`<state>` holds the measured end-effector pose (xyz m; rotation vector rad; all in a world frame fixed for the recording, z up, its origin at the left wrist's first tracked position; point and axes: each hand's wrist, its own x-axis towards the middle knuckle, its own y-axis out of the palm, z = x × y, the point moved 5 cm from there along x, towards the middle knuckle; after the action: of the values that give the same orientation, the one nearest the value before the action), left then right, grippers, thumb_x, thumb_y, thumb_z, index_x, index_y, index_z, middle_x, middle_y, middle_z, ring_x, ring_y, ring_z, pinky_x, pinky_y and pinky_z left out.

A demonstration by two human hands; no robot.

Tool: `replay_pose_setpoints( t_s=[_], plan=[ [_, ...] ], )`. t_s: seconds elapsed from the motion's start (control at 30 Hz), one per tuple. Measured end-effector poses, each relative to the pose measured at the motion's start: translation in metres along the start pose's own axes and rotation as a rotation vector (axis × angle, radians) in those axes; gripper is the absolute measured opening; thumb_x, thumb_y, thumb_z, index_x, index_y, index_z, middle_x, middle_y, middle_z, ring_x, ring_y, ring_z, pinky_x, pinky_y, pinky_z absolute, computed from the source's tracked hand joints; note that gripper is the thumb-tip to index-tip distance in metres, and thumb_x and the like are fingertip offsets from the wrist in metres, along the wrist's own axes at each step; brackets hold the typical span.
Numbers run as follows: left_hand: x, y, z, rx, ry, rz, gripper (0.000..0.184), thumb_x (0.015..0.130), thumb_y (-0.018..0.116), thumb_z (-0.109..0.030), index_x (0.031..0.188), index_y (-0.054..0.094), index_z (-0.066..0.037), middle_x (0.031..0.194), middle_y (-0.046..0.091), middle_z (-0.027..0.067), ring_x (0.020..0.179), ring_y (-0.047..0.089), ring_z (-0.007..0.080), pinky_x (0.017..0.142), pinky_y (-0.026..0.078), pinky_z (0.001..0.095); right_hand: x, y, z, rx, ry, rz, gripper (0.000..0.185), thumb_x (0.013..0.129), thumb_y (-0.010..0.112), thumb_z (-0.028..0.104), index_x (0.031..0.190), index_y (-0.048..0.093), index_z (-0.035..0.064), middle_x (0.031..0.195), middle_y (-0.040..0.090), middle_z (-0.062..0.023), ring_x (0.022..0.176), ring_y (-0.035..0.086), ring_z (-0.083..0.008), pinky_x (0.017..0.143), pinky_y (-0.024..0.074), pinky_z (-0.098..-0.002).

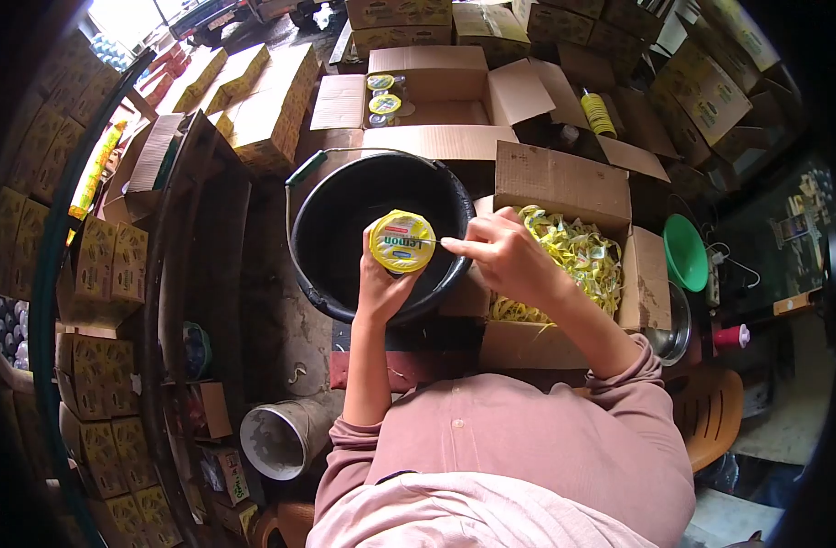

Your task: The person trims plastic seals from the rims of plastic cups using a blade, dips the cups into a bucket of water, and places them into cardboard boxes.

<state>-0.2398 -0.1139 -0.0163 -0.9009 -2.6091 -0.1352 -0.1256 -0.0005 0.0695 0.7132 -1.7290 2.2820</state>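
Observation:
My left hand (388, 285) is wrapped round a plastic cup with a yellow lid (402, 242) printed "Lemon", held upright over a black bucket (308, 265). My right hand (502, 251) comes in from the right with its index finger stretched toward the lid's edge. A thin dark line runs from that fingertip onto the lid, like a slim pointed tool, too small to name. The other fingers are curled in. Below my right forearm, an open carton (564, 173) holds a heap of yellow and green strips (578, 265).
Beyond the bucket, an open carton (427, 59) has several lidded cups (384, 102) at its left. A green bowl (685, 251) stands at right, near a pink spool (731, 337). A whitish bucket (285, 438) sits lower left. Stacked yellow boxes (103, 265) line the left side.

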Motion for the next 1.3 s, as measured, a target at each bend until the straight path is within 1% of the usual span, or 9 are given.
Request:
replay_pose_setpoints(
  t_s=[0.23,0.43,0.53,0.57,0.67,0.83,0.93,0.97,1.3],
  plan=[
    [-0.001,-0.002,0.001,0.133,0.052,-0.053,0.06,0.064,0.071,0.0,0.112,0.036,-0.004,0.098,0.054,0.0097,0.093,0.055,0.0184,0.082,0.043,0.0283,-0.012,-0.027,-0.018,0.023,0.048,0.012,0.031,0.062,0.056,-0.003,0.089,0.066,0.0091,0.071,0.052,-0.0054,0.071,0.053,-0.0209,0.071,0.0366,-0.0315],
    [-0.003,-0.005,0.012,-0.022,-0.007,-0.116,0.059,0.066,0.069,0.0,0.114,0.034,-0.002,0.103,0.051,0.0121,0.095,0.053,0.0202,0.085,0.041,0.0284,-0.003,-0.037,-0.024,0.121,0.227,-0.159,0.025,0.07,0.058,-0.001,0.092,0.066,0.0076,0.066,0.054,-0.006,0.062,0.053,-0.0213,0.066,0.0354,-0.0302],
    [0.003,-0.008,0.009,0.2,0.077,-0.093,0.061,0.066,0.07,-0.002,0.115,0.034,0.0,0.102,0.051,0.0127,0.094,0.054,0.0212,0.085,0.041,0.0288,0.006,-0.022,-0.021,0.182,0.316,-0.237,0.024,0.069,0.059,0.0,0.09,0.066,0.0073,0.067,0.055,-0.0077,0.061,0.053,-0.0225,0.064,0.0364,-0.03],
    [0.001,-0.01,0.004,0.282,0.094,-0.163,0.062,0.064,0.074,-0.004,0.112,0.035,0.001,0.101,0.051,0.0134,0.094,0.053,0.0214,0.084,0.041,0.0294,0.009,-0.017,-0.017,0.216,0.341,-0.271,0.024,0.068,0.059,0.001,0.09,0.066,0.007,0.068,0.055,-0.0087,0.062,0.053,-0.0236,0.063,0.0377,-0.0307],
    [0.0,-0.011,0.003,0.314,0.029,-0.249,0.061,0.06,0.077,-0.007,0.106,0.037,0.0,0.099,0.05,0.0132,0.092,0.053,0.0215,0.082,0.043,0.0301,0.017,-0.002,0.002,0.199,0.311,-0.257,0.025,0.066,0.059,0.001,0.09,0.066,0.0051,0.068,0.055,-0.0098,0.064,0.054,-0.026,0.063,0.0401,-0.033],
    [-0.001,-0.011,0.009,0.302,0.024,-0.265,0.061,0.058,0.08,-0.01,0.1,0.037,-0.001,0.096,0.05,0.0127,0.088,0.054,0.0213,0.078,0.044,0.0303,0.017,0.019,0.023,0.212,0.311,-0.222,0.024,0.066,0.057,0.001,0.089,0.063,-0.0021,0.07,0.054,-0.0118,0.066,0.055,-0.0258,0.066,0.0413,-0.0352],
    [0.0,-0.01,0.008,0.295,0.02,-0.26,0.062,0.058,0.081,-0.012,0.101,0.036,-0.002,0.095,0.05,0.0127,0.088,0.054,0.0212,0.077,0.044,0.0305,0.017,0.023,0.027,0.213,0.315,-0.209,0.024,0.066,0.058,0.002,0.09,0.063,-0.0022,0.071,0.055,-0.012,0.067,0.055,-0.0257,0.066,0.0413,-0.0351],
    [0.0,-0.01,0.006,0.307,0.015,-0.26,0.062,0.058,0.08,-0.012,0.101,0.036,-0.002,0.095,0.05,0.0127,0.088,0.054,0.0212,0.077,0.044,0.0306,0.017,0.023,0.027,0.189,0.304,-0.26,0.023,0.067,0.059,-0.001,0.089,0.064,0.0019,0.07,0.055,-0.0101,0.063,0.053,-0.0263,0.062,0.0416,-0.0334],
    [-0.001,-0.009,0.001,0.355,0.014,-0.241,0.062,0.059,0.08,-0.011,0.101,0.035,-0.001,0.096,0.048,0.0129,0.089,0.052,0.0214,0.079,0.043,0.0309,0.019,0.031,0.025,0.192,0.315,-0.198,0.023,0.066,0.057,-0.001,0.088,0.063,-0.0007,0.073,0.054,-0.0121,0.068,0.054,-0.027,0.066,0.0409,-0.0354]
  ],
)
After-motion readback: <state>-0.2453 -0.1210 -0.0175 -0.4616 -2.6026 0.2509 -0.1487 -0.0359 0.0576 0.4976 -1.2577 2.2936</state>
